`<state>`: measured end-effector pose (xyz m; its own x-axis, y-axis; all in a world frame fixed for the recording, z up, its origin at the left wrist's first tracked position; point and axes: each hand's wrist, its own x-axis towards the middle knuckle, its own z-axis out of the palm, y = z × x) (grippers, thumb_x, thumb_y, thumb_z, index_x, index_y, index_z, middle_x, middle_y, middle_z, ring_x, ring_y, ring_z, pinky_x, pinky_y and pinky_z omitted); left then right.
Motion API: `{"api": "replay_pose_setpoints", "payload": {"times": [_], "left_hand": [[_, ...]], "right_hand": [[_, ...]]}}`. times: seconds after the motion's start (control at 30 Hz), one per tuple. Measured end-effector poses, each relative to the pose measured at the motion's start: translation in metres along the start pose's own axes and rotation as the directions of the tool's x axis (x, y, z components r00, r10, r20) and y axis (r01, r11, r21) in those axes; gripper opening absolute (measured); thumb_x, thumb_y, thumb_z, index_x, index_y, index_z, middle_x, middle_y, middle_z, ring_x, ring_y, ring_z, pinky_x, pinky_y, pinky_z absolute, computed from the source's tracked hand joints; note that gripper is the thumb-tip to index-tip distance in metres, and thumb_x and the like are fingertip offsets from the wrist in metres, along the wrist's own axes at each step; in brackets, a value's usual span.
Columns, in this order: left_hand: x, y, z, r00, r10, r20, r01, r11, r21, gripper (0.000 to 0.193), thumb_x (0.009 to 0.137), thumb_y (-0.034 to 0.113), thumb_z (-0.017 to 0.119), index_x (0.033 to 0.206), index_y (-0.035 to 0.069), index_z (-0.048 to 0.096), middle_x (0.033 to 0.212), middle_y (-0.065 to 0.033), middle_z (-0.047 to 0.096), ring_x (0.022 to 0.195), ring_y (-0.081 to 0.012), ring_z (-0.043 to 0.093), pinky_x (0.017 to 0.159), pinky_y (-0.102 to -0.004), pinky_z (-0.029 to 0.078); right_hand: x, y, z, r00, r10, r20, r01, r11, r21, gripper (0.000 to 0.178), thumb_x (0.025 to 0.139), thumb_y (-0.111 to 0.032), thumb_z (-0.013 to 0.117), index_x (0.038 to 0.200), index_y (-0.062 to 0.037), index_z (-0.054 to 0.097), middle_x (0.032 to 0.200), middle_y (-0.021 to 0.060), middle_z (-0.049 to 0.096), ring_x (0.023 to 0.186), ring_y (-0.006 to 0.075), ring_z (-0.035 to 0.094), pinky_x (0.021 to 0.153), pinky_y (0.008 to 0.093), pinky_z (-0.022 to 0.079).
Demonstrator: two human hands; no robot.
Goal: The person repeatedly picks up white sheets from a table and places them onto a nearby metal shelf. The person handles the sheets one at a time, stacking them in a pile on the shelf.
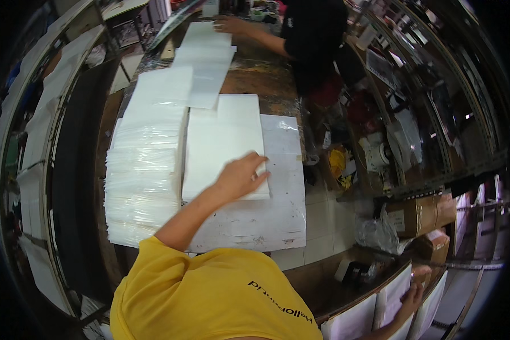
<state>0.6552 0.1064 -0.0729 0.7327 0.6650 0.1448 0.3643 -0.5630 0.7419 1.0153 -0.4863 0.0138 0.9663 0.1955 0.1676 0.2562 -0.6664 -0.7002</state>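
My left hand (242,177) rests on a stack of white paper sheets (224,136) lying on the table. Its fingers are apart near the stack's right edge, with nothing visible between them. Down at the lower right, my right hand (412,297) is closed at the edge of an upright white sheet (392,300), one of several standing side by side; its fingertips are partly hard to make out. Left of the paper stack rises a tall pile of clear plastic-wrapped white bundles (141,187). Loose translucent sheets (205,73) overlap beyond both piles.
A scuffed white board (283,221) covers the table's near end. Across the table, a co-worker in black (317,45) reaches a hand (228,24) over the far sheets. Metal shelving (425,102) lines the right, with cardboard boxes (422,215) below; another rack (45,170) stands left.
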Motion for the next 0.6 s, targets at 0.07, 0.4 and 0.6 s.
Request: {"api": "replay_pose_setpoints", "payload": {"times": [0.07,0.4,0.6], "left_hand": [[0.020,-0.057,-0.023,0.981,0.052,-0.189,0.016,0.941,0.338,0.028,0.087,0.022,0.067,0.106,0.002,0.066,0.113,-0.0154,0.062,0.099,-0.0309,0.062,0.081,-0.0382,0.052],[0.102,-0.248,-0.084,0.924,-0.381,-0.031,0.180,0.362,0.915,0.043,0.093,0.031,0.048,0.123,0.004,0.065,0.151,-0.0163,0.038,0.143,-0.0361,0.027,0.115,-0.0581,0.018],[0.126,-0.174,-0.075,0.997,0.052,0.049,-0.070,0.571,0.818,0.019,0.082,0.008,0.055,0.093,0.006,0.069,0.101,-0.0099,0.067,0.101,-0.0263,0.060,0.086,-0.0412,0.047]], "right_hand": [[-0.001,-0.061,0.069,0.985,0.009,0.174,-0.028,0.994,0.109,0.026,0.097,-0.016,0.056,0.121,-0.0071,0.059,0.080,-0.0024,0.054,0.067,0.0036,0.047,0.057,0.0190,0.038],[-0.019,-0.106,0.183,0.885,0.012,0.464,-0.149,0.954,0.259,0.028,0.096,-0.022,0.060,0.117,-0.0052,0.057,0.070,-0.0018,0.054,0.055,0.0062,0.049,0.051,0.0210,0.037],[-0.040,-0.103,0.200,0.876,0.064,0.478,-0.214,0.940,0.266,0.030,0.095,-0.021,0.062,0.120,-0.0045,0.057,0.081,0.0005,0.057,0.066,0.0070,0.053,0.056,0.0216,0.043]]}}
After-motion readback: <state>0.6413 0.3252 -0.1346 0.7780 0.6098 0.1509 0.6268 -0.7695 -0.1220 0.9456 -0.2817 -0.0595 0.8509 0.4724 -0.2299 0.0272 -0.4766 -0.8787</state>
